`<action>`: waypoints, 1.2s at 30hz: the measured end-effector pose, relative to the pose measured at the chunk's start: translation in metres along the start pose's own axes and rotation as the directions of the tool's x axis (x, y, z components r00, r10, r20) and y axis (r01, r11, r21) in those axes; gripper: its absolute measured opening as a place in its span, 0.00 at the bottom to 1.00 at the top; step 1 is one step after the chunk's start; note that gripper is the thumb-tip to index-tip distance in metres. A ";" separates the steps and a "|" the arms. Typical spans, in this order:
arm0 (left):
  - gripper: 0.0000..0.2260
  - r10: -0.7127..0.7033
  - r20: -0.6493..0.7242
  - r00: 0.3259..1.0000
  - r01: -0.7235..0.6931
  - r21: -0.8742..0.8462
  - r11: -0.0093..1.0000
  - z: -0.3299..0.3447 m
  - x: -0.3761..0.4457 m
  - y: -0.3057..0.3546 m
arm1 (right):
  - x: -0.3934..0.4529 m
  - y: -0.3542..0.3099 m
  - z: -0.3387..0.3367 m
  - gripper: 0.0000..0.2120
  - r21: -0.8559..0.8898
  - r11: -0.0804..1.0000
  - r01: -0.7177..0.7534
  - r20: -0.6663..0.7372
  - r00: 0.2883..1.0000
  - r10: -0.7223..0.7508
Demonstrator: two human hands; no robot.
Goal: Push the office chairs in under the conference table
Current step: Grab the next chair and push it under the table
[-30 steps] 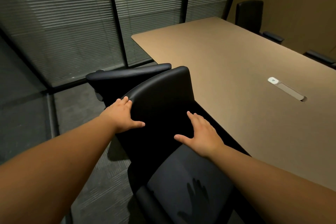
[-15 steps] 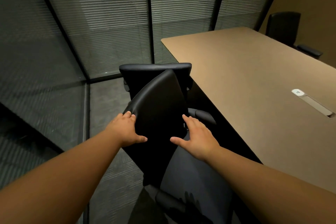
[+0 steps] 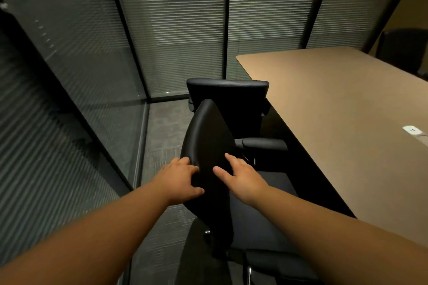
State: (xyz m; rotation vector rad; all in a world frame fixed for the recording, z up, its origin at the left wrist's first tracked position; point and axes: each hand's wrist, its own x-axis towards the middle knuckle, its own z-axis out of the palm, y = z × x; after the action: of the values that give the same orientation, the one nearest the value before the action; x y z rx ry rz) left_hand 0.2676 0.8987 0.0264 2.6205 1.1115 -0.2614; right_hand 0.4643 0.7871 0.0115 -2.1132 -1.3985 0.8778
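Note:
A black office chair (image 3: 208, 136) stands right in front of me beside the long tan conference table (image 3: 335, 111). Its backrest shows almost edge-on and its seat (image 3: 261, 222) points toward the table's dark side. My left hand (image 3: 178, 180) wraps the backrest's left edge, thumb toward me. My right hand (image 3: 243, 178) lies flat on the backrest's right face with fingers spread. A second black chair (image 3: 228, 97) sits just beyond, close to the table's corner.
A glass wall with blinds (image 3: 180, 30) runs along the left and the far end, leaving a narrow strip of grey carpet (image 3: 162, 136). Another black chair (image 3: 403, 48) stands at the table's far right side. A white socket cover (image 3: 412, 129) sits in the tabletop.
The near chair has swivelled, so its backrest went from broad to nearly edge-on. Both hands stayed on it and came closer together. My view has swung left.

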 end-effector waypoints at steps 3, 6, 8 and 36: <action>0.29 0.032 0.007 0.999 -0.032 -0.044 0.999 0.005 -0.025 0.012 | -0.010 -0.005 0.015 0.43 0.036 0.999 -0.030 0.056 0.998 0.028; 0.22 -0.010 0.005 1.000 0.011 -0.329 0.944 0.006 -0.041 0.024 | -0.022 -0.008 0.028 0.43 0.036 0.998 -0.042 0.122 0.992 0.037; 0.25 -0.089 0.065 0.994 0.110 -0.639 0.762 0.003 -0.048 0.028 | -0.031 -0.008 0.034 0.42 0.041 0.998 -0.050 0.154 0.987 0.043; 0.51 0.190 0.074 0.979 -0.204 0.361 0.910 0.058 -0.035 0.062 | -0.153 0.105 -0.017 0.65 -0.293 0.945 -0.148 0.305 0.922 0.239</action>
State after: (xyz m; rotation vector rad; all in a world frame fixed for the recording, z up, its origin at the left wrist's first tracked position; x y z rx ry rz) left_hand 0.2852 0.8157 -0.0073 3.0139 0.8416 -0.5178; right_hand 0.5000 0.6055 -0.0081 -2.4235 -1.5635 1.2421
